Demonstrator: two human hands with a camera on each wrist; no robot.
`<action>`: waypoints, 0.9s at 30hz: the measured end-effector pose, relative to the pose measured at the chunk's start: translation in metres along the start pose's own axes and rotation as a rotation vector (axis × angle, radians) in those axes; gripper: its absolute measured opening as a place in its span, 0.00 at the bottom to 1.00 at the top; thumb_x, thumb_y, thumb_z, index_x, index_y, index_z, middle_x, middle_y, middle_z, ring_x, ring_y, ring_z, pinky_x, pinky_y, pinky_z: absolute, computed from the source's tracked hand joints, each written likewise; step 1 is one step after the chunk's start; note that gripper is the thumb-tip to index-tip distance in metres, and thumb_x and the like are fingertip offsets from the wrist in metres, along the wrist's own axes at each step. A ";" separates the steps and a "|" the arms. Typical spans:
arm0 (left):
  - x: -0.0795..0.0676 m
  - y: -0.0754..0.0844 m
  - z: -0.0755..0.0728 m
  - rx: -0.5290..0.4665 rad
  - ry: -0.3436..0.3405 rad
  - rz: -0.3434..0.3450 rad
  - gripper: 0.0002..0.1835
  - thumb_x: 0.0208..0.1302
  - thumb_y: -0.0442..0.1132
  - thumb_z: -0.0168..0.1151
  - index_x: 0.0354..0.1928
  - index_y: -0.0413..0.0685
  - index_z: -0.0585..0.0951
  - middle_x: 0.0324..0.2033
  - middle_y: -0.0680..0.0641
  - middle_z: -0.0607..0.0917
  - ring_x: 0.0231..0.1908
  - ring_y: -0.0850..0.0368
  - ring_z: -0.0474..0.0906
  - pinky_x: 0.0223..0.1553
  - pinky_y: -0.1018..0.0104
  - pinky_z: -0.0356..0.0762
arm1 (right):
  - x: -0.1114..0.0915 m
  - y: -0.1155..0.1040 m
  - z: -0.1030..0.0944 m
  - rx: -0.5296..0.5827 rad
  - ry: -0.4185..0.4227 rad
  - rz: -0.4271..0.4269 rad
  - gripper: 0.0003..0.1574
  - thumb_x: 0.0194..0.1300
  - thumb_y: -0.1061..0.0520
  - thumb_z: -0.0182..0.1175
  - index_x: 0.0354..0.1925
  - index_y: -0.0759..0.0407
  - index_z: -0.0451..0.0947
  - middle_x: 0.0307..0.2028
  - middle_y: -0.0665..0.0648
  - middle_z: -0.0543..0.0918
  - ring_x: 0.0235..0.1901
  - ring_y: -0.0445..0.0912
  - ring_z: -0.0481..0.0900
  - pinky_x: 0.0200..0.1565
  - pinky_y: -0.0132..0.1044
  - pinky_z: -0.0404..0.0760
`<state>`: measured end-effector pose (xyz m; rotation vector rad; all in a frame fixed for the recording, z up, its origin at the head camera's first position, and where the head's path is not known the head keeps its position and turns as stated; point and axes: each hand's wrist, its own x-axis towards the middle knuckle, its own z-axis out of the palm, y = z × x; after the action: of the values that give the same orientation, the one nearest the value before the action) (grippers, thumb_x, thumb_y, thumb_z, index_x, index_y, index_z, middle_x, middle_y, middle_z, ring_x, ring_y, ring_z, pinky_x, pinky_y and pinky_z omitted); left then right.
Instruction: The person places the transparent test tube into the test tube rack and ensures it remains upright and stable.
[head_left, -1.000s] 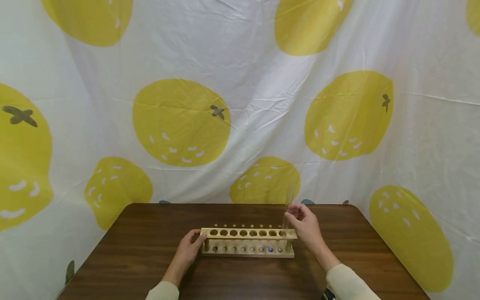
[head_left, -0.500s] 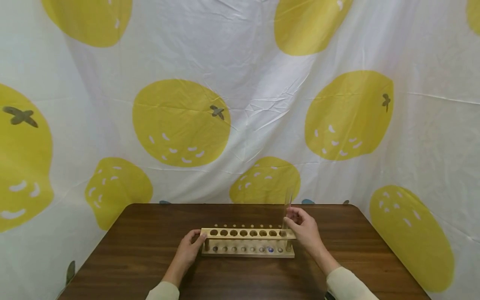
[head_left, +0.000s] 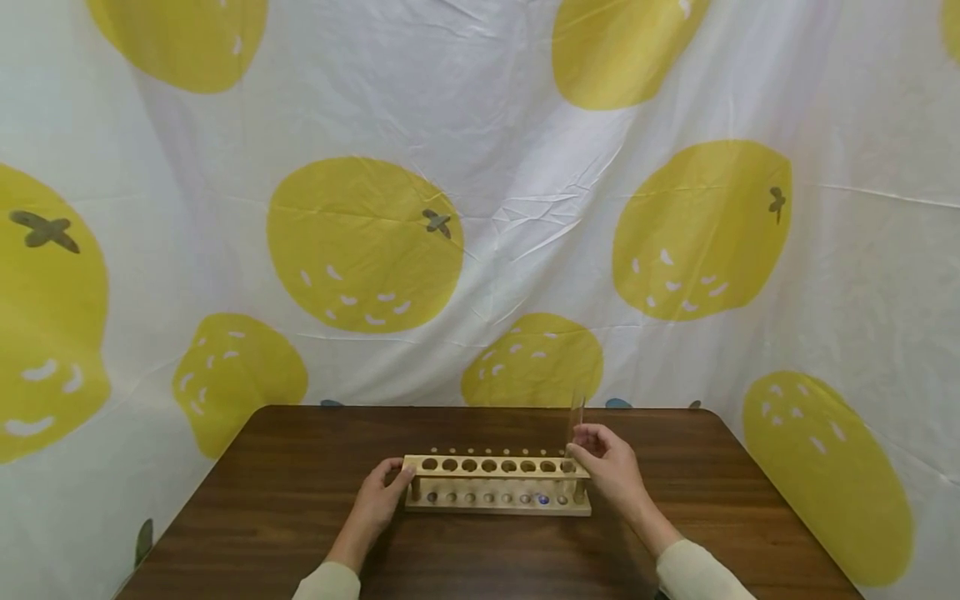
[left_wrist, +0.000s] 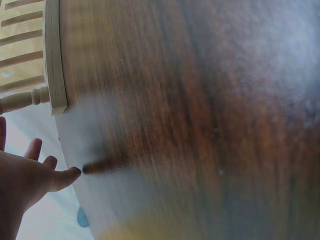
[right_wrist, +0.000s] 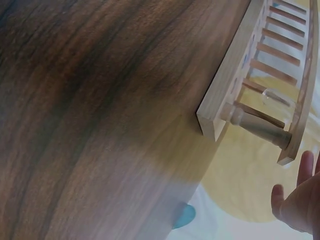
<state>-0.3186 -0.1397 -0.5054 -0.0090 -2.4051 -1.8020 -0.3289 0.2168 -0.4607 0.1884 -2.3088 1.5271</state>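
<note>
The right hand pinches a clear glass tube between thumb and fingertips, its grip closed on the glass about midway up. The tube stands upright, its lower end passing into the hole at the right end of a wooden rack, its open top rising well above the hand. In the right wrist view, the rounded bottom of the tube shows between the rack's upper rail and its base, not yet down on the base.

The left hand rests against the left end of the rack, thumb on the top rail and fingers curled beside the end post; how firm that grip is cannot be made out. The rack's other holes stand empty in a row, with small dimples along the base, one showing a blue spot.

The rack sits mid-counter on a dark wooden counter. Cream sleeves cover both forearms. Behind hangs a white cloth printed with large yellow fruit.
</note>
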 end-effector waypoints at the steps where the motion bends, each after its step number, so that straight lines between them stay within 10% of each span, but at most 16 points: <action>1: 0.000 0.000 0.000 -0.001 0.000 0.000 0.23 0.73 0.48 0.58 0.57 0.34 0.76 0.58 0.32 0.74 0.63 0.35 0.65 0.62 0.38 0.60 | 0.000 0.001 0.000 -0.006 -0.002 -0.002 0.18 0.63 0.63 0.68 0.50 0.68 0.79 0.39 0.58 0.83 0.40 0.43 0.80 0.43 0.30 0.78; 27: 0.001 -0.001 -0.001 0.019 -0.014 -0.007 0.26 0.73 0.52 0.57 0.58 0.35 0.75 0.60 0.32 0.73 0.63 0.35 0.65 0.61 0.38 0.62 | -0.009 0.013 0.002 -0.155 -0.036 0.014 0.15 0.59 0.57 0.73 0.44 0.57 0.83 0.37 0.50 0.84 0.43 0.47 0.80 0.51 0.47 0.73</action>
<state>-0.3192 -0.1411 -0.5056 -0.0114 -2.4347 -1.7883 -0.3248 0.2191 -0.4757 0.1606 -2.4489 1.3547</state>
